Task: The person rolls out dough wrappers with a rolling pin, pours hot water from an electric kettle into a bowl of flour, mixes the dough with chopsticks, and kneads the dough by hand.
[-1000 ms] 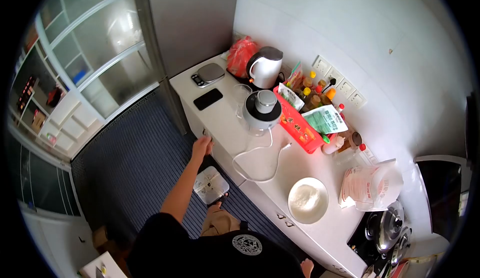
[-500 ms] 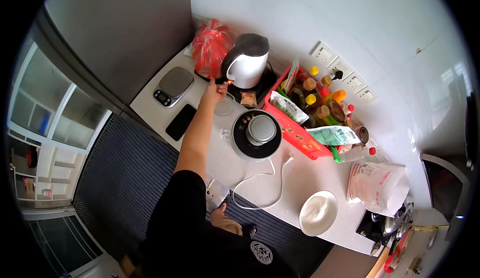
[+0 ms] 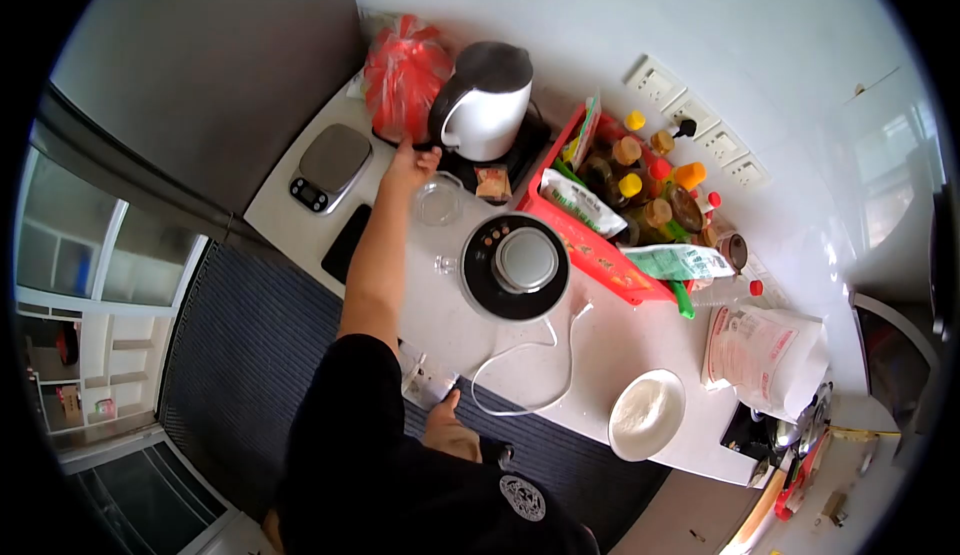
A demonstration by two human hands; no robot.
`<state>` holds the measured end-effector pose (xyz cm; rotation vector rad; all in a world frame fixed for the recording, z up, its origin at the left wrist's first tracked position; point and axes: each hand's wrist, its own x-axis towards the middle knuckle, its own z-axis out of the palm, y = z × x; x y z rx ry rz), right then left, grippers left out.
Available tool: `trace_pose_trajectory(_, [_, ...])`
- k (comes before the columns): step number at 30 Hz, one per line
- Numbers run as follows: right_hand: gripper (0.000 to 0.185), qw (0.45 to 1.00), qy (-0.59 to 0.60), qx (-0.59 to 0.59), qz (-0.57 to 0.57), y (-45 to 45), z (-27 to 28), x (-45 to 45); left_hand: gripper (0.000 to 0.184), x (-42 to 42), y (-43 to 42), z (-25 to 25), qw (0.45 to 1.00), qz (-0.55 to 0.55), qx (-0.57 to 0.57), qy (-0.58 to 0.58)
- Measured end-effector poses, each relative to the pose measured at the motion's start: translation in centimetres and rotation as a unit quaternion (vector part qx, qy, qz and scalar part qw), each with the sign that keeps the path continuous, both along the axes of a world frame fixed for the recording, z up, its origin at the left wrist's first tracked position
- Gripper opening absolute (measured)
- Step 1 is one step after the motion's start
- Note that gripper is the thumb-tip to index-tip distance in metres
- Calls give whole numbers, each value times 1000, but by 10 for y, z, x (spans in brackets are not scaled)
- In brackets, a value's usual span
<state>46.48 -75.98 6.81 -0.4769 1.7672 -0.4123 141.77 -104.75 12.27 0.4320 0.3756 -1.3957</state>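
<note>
My left hand [image 3: 412,163] reaches across the counter, its fingers loosely bent and apart, with nothing visible in them. The fingertips are at the lower edge of a red-and-clear plastic bag [image 3: 405,77], beside the handle of a white kettle with a black lid [image 3: 485,115]; whether they touch the bag cannot be made out. A clear glass cup [image 3: 438,201] stands just below the hand, and a small brown packet [image 3: 492,183] lies at the kettle's base. A round appliance with a grey cap [image 3: 520,261] sits nearer me. My right hand is out of view.
A kitchen scale [image 3: 335,162] and black phone [image 3: 345,245] lie left. Right are a red basket of bottles [image 3: 580,240], a white cord [image 3: 515,410], a bowl of white powder [image 3: 646,415] and a large white bag [image 3: 765,355]. Sockets [image 3: 690,115] line the wall.
My left hand has risen from the counter's front edge to the red bag and kettle. The view has shifted closer over the counter, and the brown packet has come into sight.
</note>
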Motion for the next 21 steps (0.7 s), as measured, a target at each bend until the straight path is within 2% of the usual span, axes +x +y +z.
trace_pose_trajectory(4, [17,990,-102,-96,24,39,-2,-53,60,-22,49,22,983,73,67,-157])
trace_pose_trajectory(5, [20,977,-146,-40,-150,46,-8,-59,57,-36,69,24,978,87,72,-176])
trace_pose_trajectory(6, [19,982,-125,-22,-137,43,-3,-57,54,-49,88,25,973,98,75,-197])
trace_pose_trajectory(8, [18,996,-80,-3,-42,24,0,-36,43,-76,126,14,970,92,94,-205])
trace_pose_trajectory(11, [17,998,-68,2,12,14,-2,-18,30,-128,176,-4,958,115,171,-202])
trace_pose_trajectory(15, [18,997,-68,-9,28,15,3,-8,24,-198,228,-32,948,96,248,-172])
trace_pose_trajectory(17, [26,998,-62,-19,15,10,15,0,21,-227,241,-39,939,89,291,-159])
trace_pose_trajectory(21, [28,994,79,-12,73,2,21,11,19,-283,241,-37,942,-21,251,-221])
